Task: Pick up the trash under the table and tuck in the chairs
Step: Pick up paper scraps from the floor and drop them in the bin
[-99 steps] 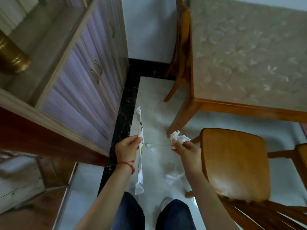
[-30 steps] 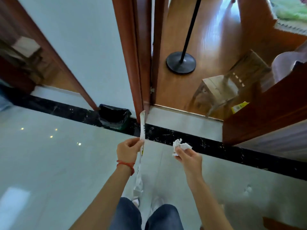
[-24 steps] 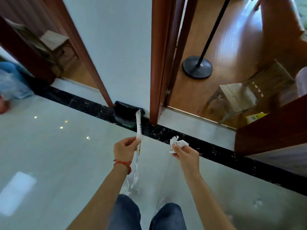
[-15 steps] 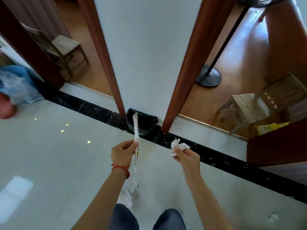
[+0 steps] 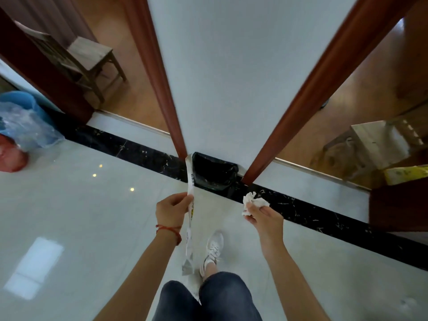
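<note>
Trash in both our hands: left hand [image 5: 172, 210] pinches a paper strip [image 5: 190, 212], right hand [image 5: 262, 215] fingers clamp a crumpled tissue [image 5: 253, 201]. We judge binning underway; next, reach the black bin [image 5: 214, 173] ahead and release.

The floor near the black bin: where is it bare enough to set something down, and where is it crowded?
Bare tile runs left of the bin, between the black border strip and the left hand. More lies right of the right hand, below the strip. Crowded: the far left, with a blue bucket, plastic bag and red thing.
</note>
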Demonstrator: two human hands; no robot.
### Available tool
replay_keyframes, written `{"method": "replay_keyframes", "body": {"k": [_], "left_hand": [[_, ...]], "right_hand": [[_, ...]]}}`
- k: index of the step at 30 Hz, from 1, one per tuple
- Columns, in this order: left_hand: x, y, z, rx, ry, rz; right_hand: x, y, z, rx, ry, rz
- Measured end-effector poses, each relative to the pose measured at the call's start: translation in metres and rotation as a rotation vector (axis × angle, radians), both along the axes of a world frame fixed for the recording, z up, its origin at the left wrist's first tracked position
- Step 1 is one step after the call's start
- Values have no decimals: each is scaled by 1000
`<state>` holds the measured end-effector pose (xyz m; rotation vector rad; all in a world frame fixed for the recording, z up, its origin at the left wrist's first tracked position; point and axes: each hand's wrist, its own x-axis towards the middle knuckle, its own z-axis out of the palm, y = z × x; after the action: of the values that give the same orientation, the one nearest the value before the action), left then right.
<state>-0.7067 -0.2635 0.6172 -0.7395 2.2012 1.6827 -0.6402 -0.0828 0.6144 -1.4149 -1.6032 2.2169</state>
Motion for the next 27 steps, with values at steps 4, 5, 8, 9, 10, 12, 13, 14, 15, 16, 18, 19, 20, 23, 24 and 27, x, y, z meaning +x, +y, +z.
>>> {"method": "replay_keyframes", "body": {"k": [4,5,8,9,10,12,13,14,15,16,18,19,20,23,24,27], "left_hand": [[-39,11,-13,-12,-27,2],[-49,15,-16,-13,-35,-1],[-76,23,-28,-13,-51,-17],[-84,26,-32,-13,-55,-18],[-92,29,-37,-14,-63,-17],[-105,32,-49,-11,-86,-14],[-112,32,-57,-5,-99,-10],[-119,33,-65,0,-114,-2],[-126,35,-75,3,-133,7],[-132,36,-86,7,-155,17],[-145,37,-110,25,-204,37],[-150,37,-122,39,-229,46],[-155,37,-135,54,-255,53],[-166,39,-172,68,-328,63],[-170,40,-184,62,-348,59],[-180,45,-218,61,-417,55]], "right_hand": [[-45,7,-16,-67,-33,-35],[-56,9,-20,-73,-43,-35],[-86,15,-31,-65,-73,16],[-95,17,-36,-52,-86,35],[-104,19,-42,-38,-99,49],[-119,23,-55,-22,-118,62],[-125,24,-63,-20,-124,65],[-132,25,-71,-19,-130,67],[-138,27,-81,-15,-137,68],[-143,28,-90,-10,-144,66],[-154,29,-110,9,-169,61],[-158,30,-120,18,-183,60],[-162,31,-130,21,-191,56],[-168,31,-160,5,-206,-1],[-168,30,-169,3,-215,-21],[-168,28,-194,-2,-245,-40]]}}
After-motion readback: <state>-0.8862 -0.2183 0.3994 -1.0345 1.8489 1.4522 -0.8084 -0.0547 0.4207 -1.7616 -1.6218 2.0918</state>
